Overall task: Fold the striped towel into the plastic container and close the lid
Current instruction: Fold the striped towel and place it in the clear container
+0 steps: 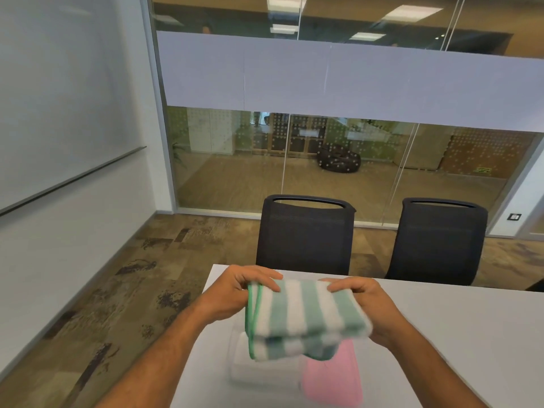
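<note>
A green-and-white striped towel (pixel 303 315), folded into a thick rectangle, is held in the air above the table. My left hand (pixel 244 290) grips its left edge, thumb on top. My right hand (pixel 365 301) grips its right edge. Directly below the towel lies a clear plastic container (pixel 259 369), blurred and partly hidden by the towel. A pink lid (pixel 332 378) lies just right of the container on the table, its upper part hidden behind the towel.
The white table (pixel 456 325) stretches to the right; its left edge runs close to the container. Two black office chairs (pixel 306 234) (pixel 438 240) stand at the far side. A glass wall is behind them, a whiteboard on the left wall.
</note>
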The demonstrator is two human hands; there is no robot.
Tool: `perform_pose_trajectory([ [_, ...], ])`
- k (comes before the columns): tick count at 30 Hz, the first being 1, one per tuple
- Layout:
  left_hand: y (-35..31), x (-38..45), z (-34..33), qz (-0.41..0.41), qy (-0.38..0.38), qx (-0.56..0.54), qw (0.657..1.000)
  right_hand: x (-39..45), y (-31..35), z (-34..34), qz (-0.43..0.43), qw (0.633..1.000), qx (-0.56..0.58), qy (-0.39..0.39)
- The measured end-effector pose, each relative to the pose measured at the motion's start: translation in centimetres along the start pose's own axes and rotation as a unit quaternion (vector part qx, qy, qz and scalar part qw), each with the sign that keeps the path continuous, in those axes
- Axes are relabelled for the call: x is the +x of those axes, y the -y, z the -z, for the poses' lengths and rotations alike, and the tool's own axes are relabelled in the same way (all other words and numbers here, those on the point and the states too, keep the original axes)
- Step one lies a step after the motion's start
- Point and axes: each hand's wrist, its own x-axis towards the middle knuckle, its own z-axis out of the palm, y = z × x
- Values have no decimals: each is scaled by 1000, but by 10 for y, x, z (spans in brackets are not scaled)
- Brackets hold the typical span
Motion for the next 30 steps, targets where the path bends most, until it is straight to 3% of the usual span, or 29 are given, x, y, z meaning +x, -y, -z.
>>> perform_pose_trajectory([
  [9,3,-1,3,25,-3,-66,997,-3,11,4,-53,998,-15,30],
  [15,2,-2,-1,60,1,-46,997,-3,4,-2,-86,996,-15,24],
  [20,12,-3,4,97,36,-102,989,0,-8,0,-94,990,77,71],
  [22,16,-3,4,109,13,-107,988,3,-15,-1,-97,990,68,80],
  [30,34,6,5,211,-76,-194,955,25,-44,-13,-92,992,90,-3],
])
